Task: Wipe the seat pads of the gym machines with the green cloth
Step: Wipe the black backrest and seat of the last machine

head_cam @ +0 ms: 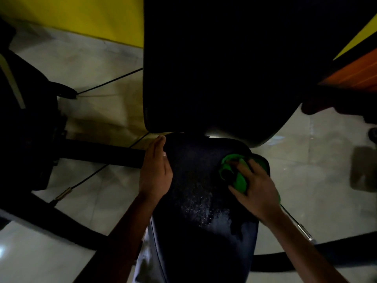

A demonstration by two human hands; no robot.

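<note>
Seat pad (195, 201): dark, elongated upholstery running from the bottom centre of the frame up to mid-frame, surface speckled with droplets and a wet patch at lower centre. Green cloth (234, 172): bright green, bunched into a wad, lying on the pad's upper right edge, right of frame centre. The dim light leaves the pad's exact colour uncertain, possibly black.

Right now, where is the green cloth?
In the head view the green cloth lies bunched on the right side of the dark seat pad, under the right hand, near the backrest.
</note>
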